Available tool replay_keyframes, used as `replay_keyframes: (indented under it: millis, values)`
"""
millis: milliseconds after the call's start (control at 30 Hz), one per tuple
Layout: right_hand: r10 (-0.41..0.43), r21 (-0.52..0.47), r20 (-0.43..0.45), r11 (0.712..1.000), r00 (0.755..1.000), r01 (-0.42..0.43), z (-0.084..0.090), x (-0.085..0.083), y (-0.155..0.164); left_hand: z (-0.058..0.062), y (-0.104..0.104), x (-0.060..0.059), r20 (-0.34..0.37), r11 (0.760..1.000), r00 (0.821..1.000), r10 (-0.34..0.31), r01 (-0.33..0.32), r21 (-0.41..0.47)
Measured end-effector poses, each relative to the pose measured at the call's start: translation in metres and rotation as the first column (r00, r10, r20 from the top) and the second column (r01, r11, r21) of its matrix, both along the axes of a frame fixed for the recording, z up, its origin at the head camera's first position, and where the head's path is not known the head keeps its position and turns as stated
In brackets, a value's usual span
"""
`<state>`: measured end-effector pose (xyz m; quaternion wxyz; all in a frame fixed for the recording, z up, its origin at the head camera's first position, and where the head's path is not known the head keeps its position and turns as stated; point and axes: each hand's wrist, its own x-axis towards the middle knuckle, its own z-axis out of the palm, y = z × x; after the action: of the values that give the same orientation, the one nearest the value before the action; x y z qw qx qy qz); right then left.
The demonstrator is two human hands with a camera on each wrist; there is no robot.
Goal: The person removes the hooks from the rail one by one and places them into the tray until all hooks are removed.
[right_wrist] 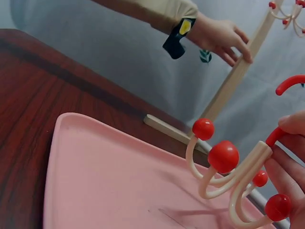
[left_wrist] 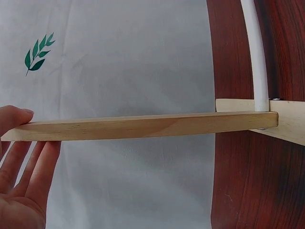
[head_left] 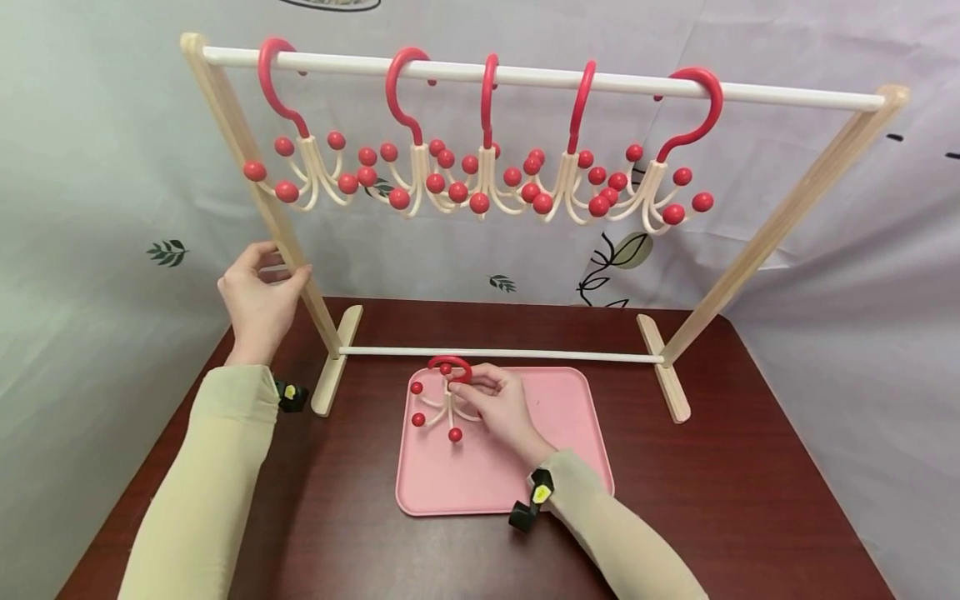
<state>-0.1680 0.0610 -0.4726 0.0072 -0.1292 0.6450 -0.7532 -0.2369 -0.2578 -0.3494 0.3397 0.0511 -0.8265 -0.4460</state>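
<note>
And here's the right hand [head_left: 504,408], its grip pinched on the stem of a red-hooked, ball-tipped multi-prong hanger [head_left: 449,406]; fingers sit just above the pale neck, which leaves the hook's curved end and the spread prongs unobstructed; the hanger is tilted over the pink tray [head_left: 457,487], seemingly raised, its shadows falling below. Over to the left hand [head_left: 258,304]: thumb one side, fingers the other, it grips the rack's left wooden upright [left_wrist: 143,128], presumably to steady the frame; wide feet [head_left: 337,362] stand it on the dark bench [head_left: 337,508]; up top, five matching hangers [head_left: 487,108] hook over the white rail [head_left: 457,73], letting their prongs dangle free, the middle ones crowded close together!
</note>
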Motion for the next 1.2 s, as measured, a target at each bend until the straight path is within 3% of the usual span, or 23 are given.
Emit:
replay_keyframes:
  millis: [133,433,800,1200]
  values:
    - [-0.002,-0.005,0.030,1.000,1.000,0.002,0.001,-0.002,-0.009,0.000,0.000,0.000,0.001,1.000,1.000,0.002,-0.002,-0.001]
    - [-0.014,-0.002,0.027,1.000,1.000,0.014,0.023,0.009,-0.015,0.000,0.001,0.000,0.001,1.000,1.000,-0.003,0.003,0.008]
    - [-0.055,0.051,0.005,0.997,0.998,0.055,-0.011,-0.007,-0.014,0.000,0.000,0.000,-0.008,1.000,1.000,-0.008,0.008,0.011]
    - [-0.041,0.048,-0.040,0.998,0.998,0.043,-0.007,-0.004,0.004,0.000,0.001,0.000,-0.010,1.000,1.000,-0.005,0.006,0.011]
